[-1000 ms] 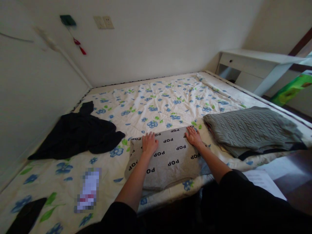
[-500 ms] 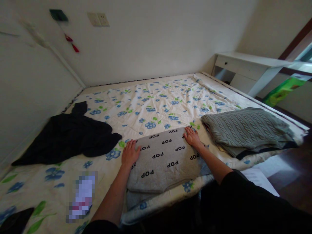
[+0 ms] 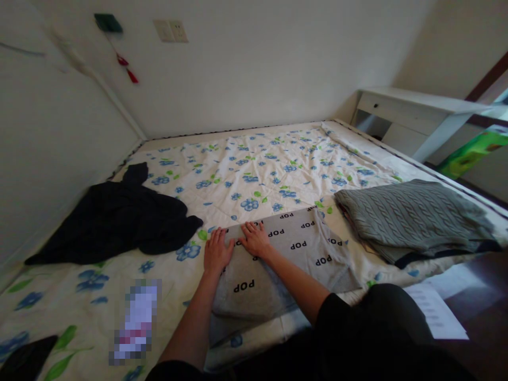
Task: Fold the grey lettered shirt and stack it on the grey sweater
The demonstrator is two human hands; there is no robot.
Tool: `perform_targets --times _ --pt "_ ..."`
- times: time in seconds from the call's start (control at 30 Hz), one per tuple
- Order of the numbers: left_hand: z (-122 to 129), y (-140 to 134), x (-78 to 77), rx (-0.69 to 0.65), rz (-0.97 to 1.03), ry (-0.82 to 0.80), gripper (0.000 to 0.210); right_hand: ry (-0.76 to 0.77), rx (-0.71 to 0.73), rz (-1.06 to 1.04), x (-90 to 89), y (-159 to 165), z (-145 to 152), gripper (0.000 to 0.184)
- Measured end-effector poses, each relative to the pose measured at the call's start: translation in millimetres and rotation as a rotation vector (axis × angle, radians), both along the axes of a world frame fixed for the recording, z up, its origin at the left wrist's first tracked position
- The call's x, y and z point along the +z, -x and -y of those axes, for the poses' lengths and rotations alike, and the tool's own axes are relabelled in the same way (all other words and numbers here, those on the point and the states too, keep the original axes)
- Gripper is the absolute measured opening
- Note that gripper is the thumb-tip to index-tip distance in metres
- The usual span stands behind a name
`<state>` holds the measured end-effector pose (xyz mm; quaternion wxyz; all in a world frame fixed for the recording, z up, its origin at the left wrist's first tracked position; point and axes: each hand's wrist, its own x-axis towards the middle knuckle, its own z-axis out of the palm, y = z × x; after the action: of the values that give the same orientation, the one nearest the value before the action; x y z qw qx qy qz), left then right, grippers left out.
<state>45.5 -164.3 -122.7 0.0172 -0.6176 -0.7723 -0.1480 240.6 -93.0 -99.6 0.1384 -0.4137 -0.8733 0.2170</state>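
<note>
A grey garment (image 3: 298, 246) printed with black "POP" lettering lies spread on the near edge of the bed, its right part reaching out in a slanted flap. On its upper left corner my left hand (image 3: 218, 251) rests flat with the fingers stretched out. Close beside it, my right hand (image 3: 254, 239) presses on the same cloth, palm down and fingers extended. Neither hand grips the fabric. My right forearm crosses over the garment and hides some of its print.
Folded grey-green cable-knit clothes (image 3: 413, 219) lie to the right on the flowered bedsheet (image 3: 254, 174). A black garment (image 3: 115, 222) is crumpled at left. Nearer sit a blurred-out item (image 3: 137, 323) and a dark flat object (image 3: 29, 357). A white desk (image 3: 413, 114) stands beyond.
My right hand has moved left across the garment, from its right top corner to beside my left hand. The garment's right side now lies spread farther right. My left hand stays in place.
</note>
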Motion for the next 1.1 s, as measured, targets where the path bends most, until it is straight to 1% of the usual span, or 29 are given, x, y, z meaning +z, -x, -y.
perform_targets --times 0.03,0.1,0.17,0.23,0.3,0.37,0.4,0.47,0.57,0.67,0.77,0.83,0.9,0.93,1.0,1.07,1.1 --pt "-0.4 -0.1 -0.3 0.0 -0.001 0.003 0.067 -0.003 0.005 0.005 -1.3 -9.2 -3.7 0.066" --pt "-1.2 -0.7 -0.4 0.01 -0.004 0.016 0.068 -0.009 -0.009 0.032 -3.9 -42.1 -17.3 0.07" --pt "-1.9 -1.6 0.3 0.021 -0.004 0.027 0.068 -0.004 -0.079 0.083 -6.7 -87.7 -35.4 0.076" --pt "-2.2 -2.2 1.2 0.025 0.0 0.031 0.068 0.011 -0.182 0.154 -9.7 -138.3 -53.9 0.081" --pt "-2.1 -2.5 1.7 0.024 0.0 0.03 0.068 0.031 -0.279 0.231 -13.5 -187.1 -70.0 0.083" --pt "-1.8 -2.3 0.9 0.02 -0.004 0.03 0.068 0.053 -0.34 0.281 -19.2 -227.5 -82.6 0.082" --pt "-1.9 -2.2 0.0 0.02 -0.005 0.029 0.068 0.064 -0.36 0.293 -22.6 -242.7 -87.6 0.082" --pt "-2.6 -1.8 -2.3 0.019 0.002 0.027 0.068 0.091 -0.386 0.296 -29.5 -261.6 -95.2 0.082" --pt "-6.1 -0.8 -4.0 0.019 0.048 0.04 0.067 0.155 -0.404 0.274 -34.9 -267.7 -103.2 0.083" --pt "-10.1 1.8 1.5 0.027 0.161 0.086 0.067 0.214 -0.388 0.198 -30.3 -270.9 -106.4 0.083" --pt "-5.2 7.1 14.9 0.032 0.328 0.084 0.068 0.246 -0.382 0.014 -20.8 -293.2 -97.8 0.085" --pt "8.5 11.4 25.9 0.02 0.475 0.044 0.071 0.299 -0.446 -0.155 -15.2 -318.3 -83.5 0.088" --pt "31.8 14.4 36.5 0.027 0.633 0.006 0.072 0.4 -0.543 -0.333 -10.1 -345.4 -64.0 0.085" --pt "46.2 14.7 41.3 0.046 0.704 -0.006 0.071 0.471 -0.583 -0.416 -7.2 -357.9 -53.0 0.079" --pt "78.0 12.2 49.8 0.125 0.814 -0.016 0.065 0.668 -0.617 -0.552 0.0 -377.9 -30.1 0.06" --pt "109.9 5.6 57.6 0.221 0.895 -0.017 0.055 0.894 -0.628 -0.622 8.9 -390.0 -7.3 0.042" --pt "124.7 1.2 61.5 0.263 0.933 -0.024 0.049 0.987 -0.637 -0.633 13.7 -393.2 3.6 0.036"
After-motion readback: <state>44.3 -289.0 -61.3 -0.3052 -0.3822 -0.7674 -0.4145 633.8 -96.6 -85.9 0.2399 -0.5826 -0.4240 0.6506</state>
